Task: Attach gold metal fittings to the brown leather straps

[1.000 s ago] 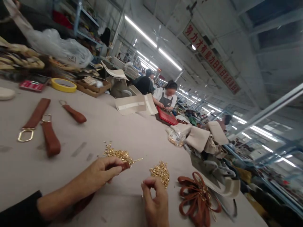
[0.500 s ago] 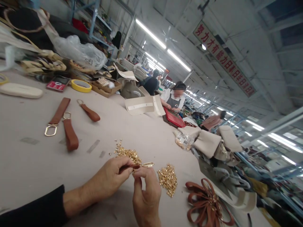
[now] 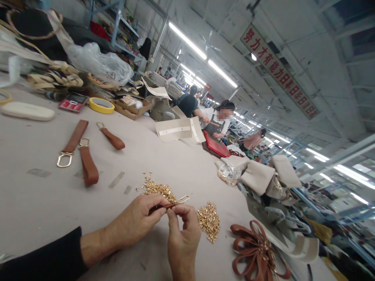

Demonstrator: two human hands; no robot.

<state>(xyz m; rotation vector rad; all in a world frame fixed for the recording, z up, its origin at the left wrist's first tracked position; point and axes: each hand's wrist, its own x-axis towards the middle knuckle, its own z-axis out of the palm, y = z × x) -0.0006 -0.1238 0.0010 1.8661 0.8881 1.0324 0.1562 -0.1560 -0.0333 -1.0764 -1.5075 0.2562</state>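
My left hand (image 3: 143, 216) pinches a brown leather strap (image 3: 168, 206) with a gold metal ring (image 3: 184, 199) at its far end. The fingers of my right hand (image 3: 185, 226) are closed on the same strap, just below the ring. Whether a small stud sits between these fingertips is hidden. Right behind my hands is a pile of small gold studs (image 3: 159, 190). Another heap of small gold pieces (image 3: 208, 221) lies to the right of my right hand.
Finished-looking brown straps with gold rings (image 3: 89, 166) lie on the left of the table (image 3: 117, 152). A bundle of looped brown straps (image 3: 259, 253) is at the right. Yellow tape (image 3: 101, 105) and a red calculator (image 3: 73, 102) are further back. A co-worker (image 3: 218, 121) stands across, beside a red bag (image 3: 216, 145).
My right hand has shifted its grip slightly, and the ring now tilts up more. Across the table, the co-worker's arm has risen with a stick-like tool in the hand.
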